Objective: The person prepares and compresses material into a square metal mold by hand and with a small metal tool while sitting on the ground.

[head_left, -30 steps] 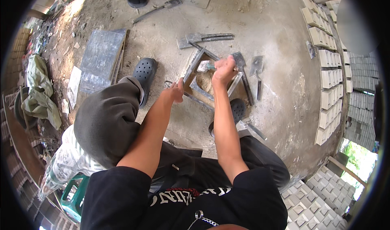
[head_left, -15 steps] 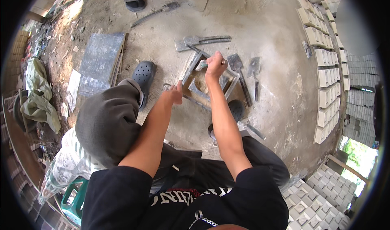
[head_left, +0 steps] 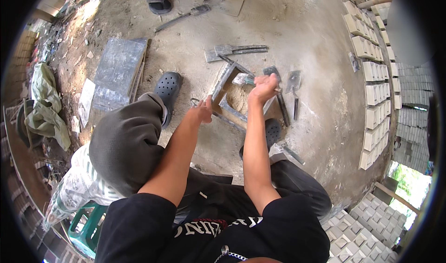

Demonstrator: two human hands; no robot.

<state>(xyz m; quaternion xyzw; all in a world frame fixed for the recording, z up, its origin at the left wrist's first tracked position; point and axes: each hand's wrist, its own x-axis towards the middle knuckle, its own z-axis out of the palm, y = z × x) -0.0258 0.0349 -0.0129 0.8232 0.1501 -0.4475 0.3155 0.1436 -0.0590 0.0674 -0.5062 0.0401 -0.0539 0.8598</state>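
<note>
A square metal mould with upright sides stands on the ground in front of me. Pale, sandy material shows inside it, around a metal piece with a rounded edge. My right hand is closed round the handle of a brush; the pale bristles point left over the mould's inside. At the mould's near left side is my left hand, fingers spread beside its rim and a wire loop handle; whether they touch the rim is hard to tell.
Trowels lie right of the mould, and a flat-bladed tool behind it. Dark boards are stacked at left. Rows of pale blocks line the right. A person in a grey hood sits close at my left.
My right hand has moved right and slightly nearer with the brush, uncovering more of the mould's inside. My left hand stays by the rim, its fingers now more spread. The view has shifted slightly.
</note>
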